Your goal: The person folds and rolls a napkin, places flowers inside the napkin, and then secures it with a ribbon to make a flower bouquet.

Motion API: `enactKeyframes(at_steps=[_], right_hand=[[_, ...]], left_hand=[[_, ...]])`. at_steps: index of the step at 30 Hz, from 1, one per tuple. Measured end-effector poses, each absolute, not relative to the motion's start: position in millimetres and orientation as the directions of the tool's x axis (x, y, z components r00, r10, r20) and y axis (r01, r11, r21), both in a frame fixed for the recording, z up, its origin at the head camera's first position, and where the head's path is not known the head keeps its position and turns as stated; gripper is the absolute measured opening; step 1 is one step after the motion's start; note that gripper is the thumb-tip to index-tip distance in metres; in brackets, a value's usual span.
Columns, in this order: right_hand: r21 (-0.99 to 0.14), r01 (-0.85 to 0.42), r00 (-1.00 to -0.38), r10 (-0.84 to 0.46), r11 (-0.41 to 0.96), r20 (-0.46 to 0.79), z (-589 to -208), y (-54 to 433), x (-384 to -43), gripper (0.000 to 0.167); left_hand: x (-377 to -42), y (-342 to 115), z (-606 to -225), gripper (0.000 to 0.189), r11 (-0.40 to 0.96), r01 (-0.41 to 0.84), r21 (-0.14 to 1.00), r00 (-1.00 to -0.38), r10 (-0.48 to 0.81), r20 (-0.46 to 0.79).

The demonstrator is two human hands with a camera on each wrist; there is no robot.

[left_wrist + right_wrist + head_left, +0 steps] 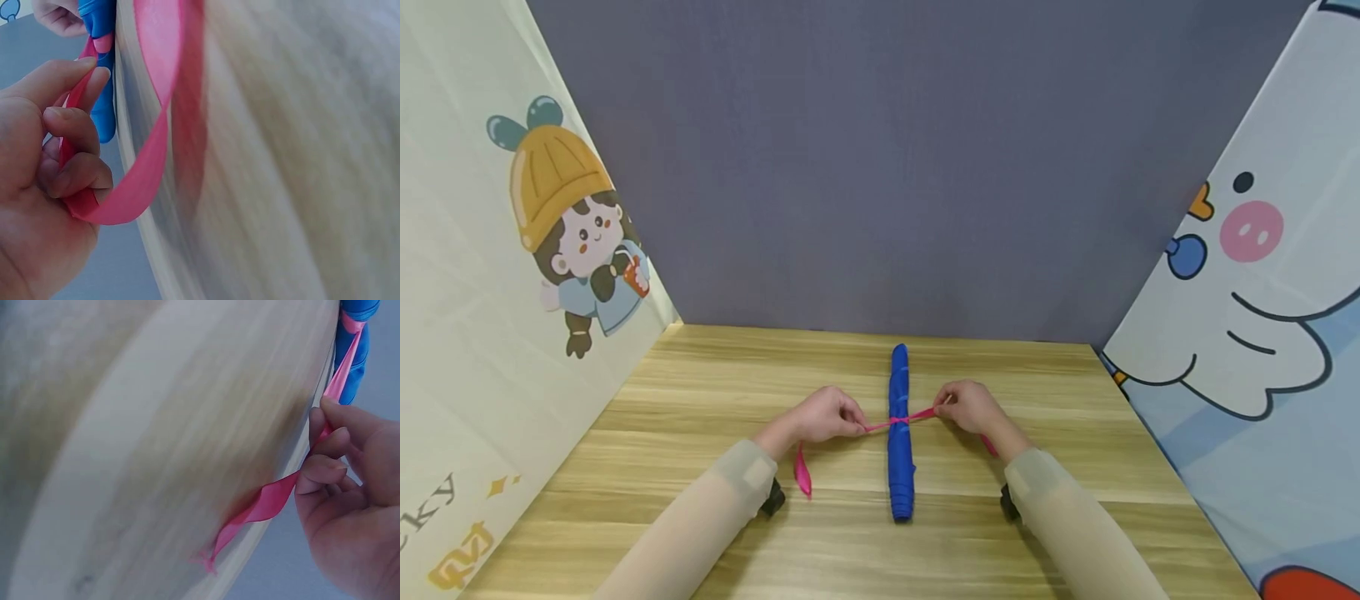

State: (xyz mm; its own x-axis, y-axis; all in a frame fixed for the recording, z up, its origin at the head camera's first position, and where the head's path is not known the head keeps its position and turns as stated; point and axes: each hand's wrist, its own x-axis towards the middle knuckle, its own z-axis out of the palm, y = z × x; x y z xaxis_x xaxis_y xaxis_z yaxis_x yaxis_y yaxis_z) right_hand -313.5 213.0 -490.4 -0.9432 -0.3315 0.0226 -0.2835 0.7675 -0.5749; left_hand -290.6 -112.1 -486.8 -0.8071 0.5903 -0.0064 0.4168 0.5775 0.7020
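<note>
A long, slim blue rolled bundle (pixel 901 475), perhaps fabric, lies lengthwise on the wooden table (pixel 700 533). Around its middle runs a pink ribbon (pixel 922 414), crossed or knotted on top; which of these I cannot tell. On the left side, my left hand (pixel 827 415) pinches one end, and a loose tail hangs below it. My right hand (pixel 972 407) pinches the other end to the right of the bundle. Both stretches of ribbon between hands and bundle look taut. In the right wrist view the ribbon's frayed tail (pixel 250 515) trails past the fingers.
A plain grey-purple panel (pixel 880 167) stands behind the table's far edge. Printed cloths with cartoon figures, a child in a hat (pixel 580 225) and a white bird (pixel 1262 250), border the left and right sides.
</note>
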Motion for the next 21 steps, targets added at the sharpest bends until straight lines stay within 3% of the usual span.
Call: enactKeyframes(at_steps=[21], right_hand=[[-0.569,-0.28,-0.948,-0.317,0.773,0.036,-492.5,210.1,-311.0,0.006]], left_hand=[[-290.1,-113.3,-490.9,0.006,0.551,0.338,0.763,-0.813,0.58,-0.059]])
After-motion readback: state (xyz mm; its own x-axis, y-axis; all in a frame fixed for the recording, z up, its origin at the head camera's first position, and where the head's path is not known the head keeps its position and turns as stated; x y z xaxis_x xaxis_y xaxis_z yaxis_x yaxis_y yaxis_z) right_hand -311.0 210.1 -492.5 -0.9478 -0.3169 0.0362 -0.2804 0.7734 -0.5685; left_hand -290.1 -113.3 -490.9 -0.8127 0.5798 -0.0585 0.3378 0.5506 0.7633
